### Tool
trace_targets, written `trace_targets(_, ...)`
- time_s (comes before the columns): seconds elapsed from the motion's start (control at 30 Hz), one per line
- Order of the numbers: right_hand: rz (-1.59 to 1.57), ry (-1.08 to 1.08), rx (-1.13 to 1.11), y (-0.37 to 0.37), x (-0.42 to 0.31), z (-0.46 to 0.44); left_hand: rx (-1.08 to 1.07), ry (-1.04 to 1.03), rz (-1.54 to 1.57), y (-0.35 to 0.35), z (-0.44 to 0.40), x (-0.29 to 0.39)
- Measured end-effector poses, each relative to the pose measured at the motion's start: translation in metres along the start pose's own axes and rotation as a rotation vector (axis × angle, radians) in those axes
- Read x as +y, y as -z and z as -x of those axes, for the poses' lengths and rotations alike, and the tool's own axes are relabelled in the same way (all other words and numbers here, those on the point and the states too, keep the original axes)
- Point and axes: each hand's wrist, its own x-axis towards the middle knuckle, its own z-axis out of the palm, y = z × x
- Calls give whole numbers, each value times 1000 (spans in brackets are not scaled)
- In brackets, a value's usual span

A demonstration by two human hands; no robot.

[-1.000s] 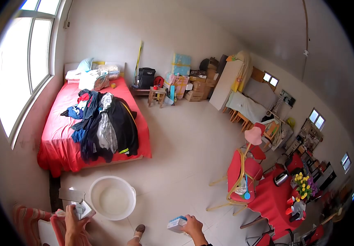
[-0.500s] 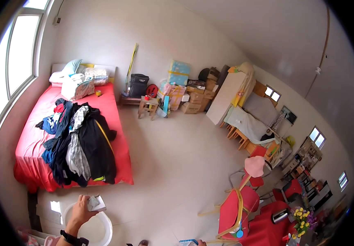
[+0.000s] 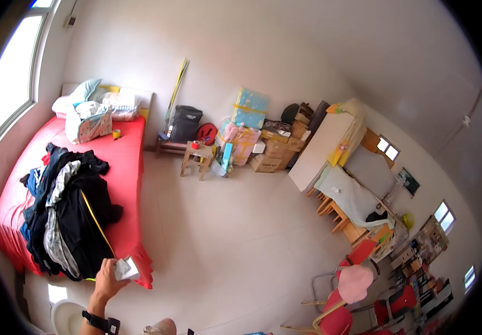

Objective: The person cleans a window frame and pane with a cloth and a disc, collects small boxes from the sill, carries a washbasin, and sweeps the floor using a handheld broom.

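My left hand point(image 3: 107, 281), with a dark watch on its wrist, grips a small white box point(image 3: 126, 269) at the lower left, near the foot of the bed. Something pale and greyish shows in the box's top. Below that hand stands a white plastic tub point(image 3: 67, 317), partly cut off by the frame. My right hand is out of view. Only a thin blue and white edge of a box point(image 3: 259, 333) shows at the bottom border.
Dark clothes point(image 3: 79, 218) are heaped on the red bed point(image 3: 126, 162) at left. A wooden stool point(image 3: 197, 156), a black backpack point(image 3: 185, 124) and cardboard boxes point(image 3: 267, 163) stand along the back wall. Red chairs point(image 3: 336, 319) are at lower right.
The view has shifted forward, and the tub and red table slid toward or past the bottom edge. My left hand with the white box is now by the bed's foot. My right hand has left view.
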Motion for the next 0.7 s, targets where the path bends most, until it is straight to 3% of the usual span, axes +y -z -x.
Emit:
trace_targets(0.1, 4, 202, 116, 7, -9, -92, 43, 43, 16, -28, -45, 5)
trace_targets(0.23, -51, 229, 173, 27, -53, -198, 70, 127, 5, -74, -116, 5)
trace_targets(0.27, -140, 200, 68, 28, -55, -232, 65, 138, -16, -89, -137, 0)
trace_targets(0.43, -3, 197, 99, 38, -79, -365, 87, 193, -36, -144, -252, 34)
trace_targets(0.6, 24, 64, 27, 42, -114, -477, 50, 119, -61, -189, -367, 70)
trace_targets(0.7, -34, 162, 88, 42, -131, -548, 29, 114, -72, -224, -438, 90)
